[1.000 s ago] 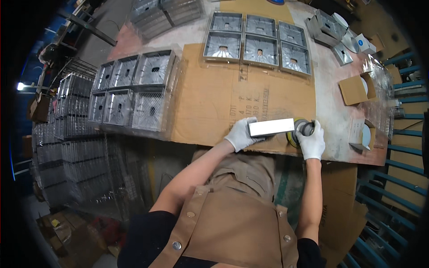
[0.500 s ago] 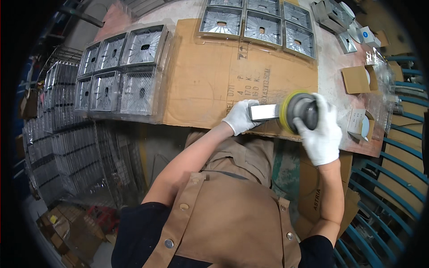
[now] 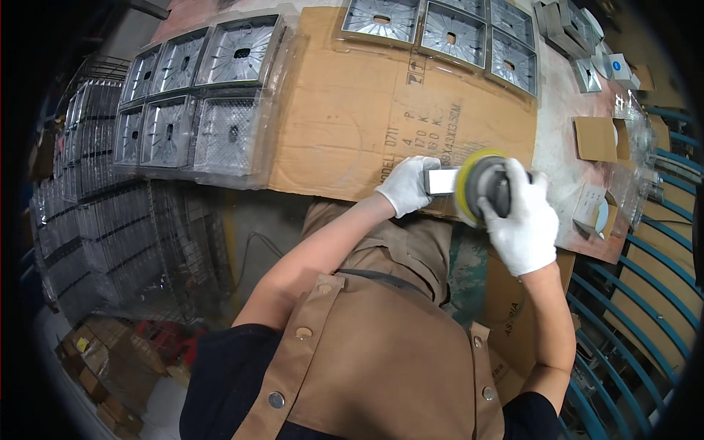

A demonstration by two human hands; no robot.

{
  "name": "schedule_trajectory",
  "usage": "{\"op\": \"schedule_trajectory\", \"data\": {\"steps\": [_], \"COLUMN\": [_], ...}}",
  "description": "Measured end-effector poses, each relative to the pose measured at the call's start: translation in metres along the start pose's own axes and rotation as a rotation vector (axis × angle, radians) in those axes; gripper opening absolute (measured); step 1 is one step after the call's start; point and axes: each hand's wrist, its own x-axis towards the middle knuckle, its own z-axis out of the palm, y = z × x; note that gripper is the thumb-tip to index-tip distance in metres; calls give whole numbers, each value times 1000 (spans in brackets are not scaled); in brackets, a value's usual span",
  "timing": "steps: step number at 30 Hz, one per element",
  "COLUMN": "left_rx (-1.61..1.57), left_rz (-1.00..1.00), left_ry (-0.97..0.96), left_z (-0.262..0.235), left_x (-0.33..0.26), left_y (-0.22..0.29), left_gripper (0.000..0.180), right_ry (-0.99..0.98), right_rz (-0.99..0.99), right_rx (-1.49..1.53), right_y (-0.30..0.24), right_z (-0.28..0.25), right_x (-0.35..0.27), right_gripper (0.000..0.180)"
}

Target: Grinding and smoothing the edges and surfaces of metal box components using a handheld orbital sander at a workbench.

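Note:
In a white glove, my left hand (image 3: 408, 188) grips one end of a square metal housing (image 3: 441, 181), tilted so a bright smooth side faces up. My right hand (image 3: 524, 220), gloved too, wraps round the dark body of a palm sander (image 3: 496, 189). The sander's yellow-edged round pad (image 3: 463, 185) stands against the housing's right part and hides it; the pad's rim is blurred. Both are held over the near edge of a cardboard sheet (image 3: 330, 125).
Clear plastic trays of square metal housings stand at the left (image 3: 238, 51) and far side (image 3: 451, 33). At the right are small open cartons (image 3: 595, 139) with round discs and a white box (image 3: 623, 71). Stacked trays (image 3: 110, 227) fill the left floor; blue rails (image 3: 631, 330) run at right.
The view has shifted a little. The sander has moved left along the housing, nearer my left hand, and covers more of it. Both hands keep their hold.

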Motion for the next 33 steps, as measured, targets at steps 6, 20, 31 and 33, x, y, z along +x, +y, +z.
{"op": "schedule_trajectory", "data": {"steps": [6, 20, 31, 33], "left_rx": [24, 44, -614, 73], "left_rz": [93, -22, -234, 40], "left_ry": [-189, -79, -179, -197], "left_z": [-5, -2, -2, -6], "left_x": [8, 5, -3, 12], "left_y": [-2, 2, 0, 13], "left_gripper": [48, 35, 32, 41], "right_ry": [-198, -113, -212, -203], "right_rz": [-178, -85, -287, -160], "right_rx": [-24, -10, 137, 118], "right_y": [-54, -19, -55, -26], "right_z": [0, -2, 9, -3], "right_x": [11, 15, 3, 11], "right_gripper": [59, 62, 49, 48]}}
